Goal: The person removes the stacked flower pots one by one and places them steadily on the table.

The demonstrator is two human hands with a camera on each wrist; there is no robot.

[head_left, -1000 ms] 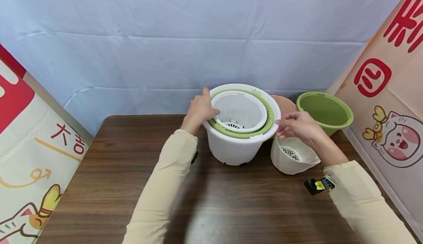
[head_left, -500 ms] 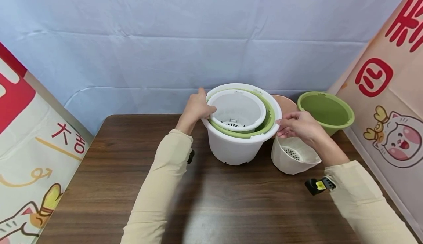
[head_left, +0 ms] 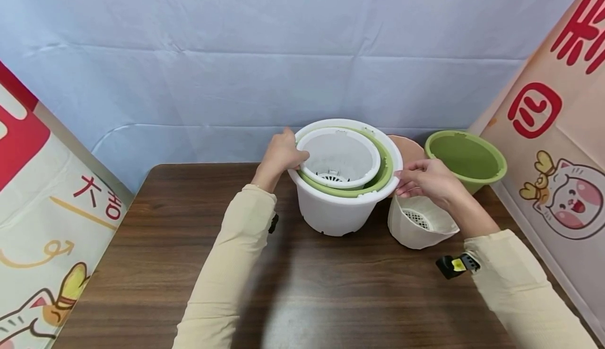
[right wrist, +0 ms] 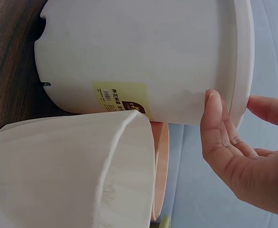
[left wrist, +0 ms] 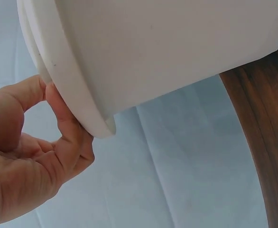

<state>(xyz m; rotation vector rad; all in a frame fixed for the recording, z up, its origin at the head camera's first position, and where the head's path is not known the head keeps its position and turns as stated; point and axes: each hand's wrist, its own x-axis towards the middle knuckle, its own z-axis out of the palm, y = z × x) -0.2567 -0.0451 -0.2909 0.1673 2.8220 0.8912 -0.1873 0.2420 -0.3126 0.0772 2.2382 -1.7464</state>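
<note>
Three flowerpots are nested on the table: a large white flowerpot [head_left: 333, 215] outermost, a light green one [head_left: 386, 176] inside it, and a small white flowerpot [head_left: 337, 147] with a slotted bottom innermost. At the left side, my left hand [head_left: 282, 155] pinches the small pot's rim between thumb and index finger, and its other fingers lie against the large pot's rim in the left wrist view. My right hand [head_left: 427, 178] holds the large pot's rim on the right. Its thumb lies over the top and its fingertips [right wrist: 212, 102] press the outer wall.
Right of the stack stands a cream faceted pot [head_left: 413, 236] with a perforated base, close against the large white one. Behind it are a terracotta-coloured pot [head_left: 405, 148] and a green pot [head_left: 465, 155]. A pale blue cloth [head_left: 212, 86] hangs along the table's [head_left: 156, 244] back edge.
My left hand has shifted slightly left, and the small white pot has slid left with it inside the green one, widening the gap on the right. My right hand has stayed on the rim.
</note>
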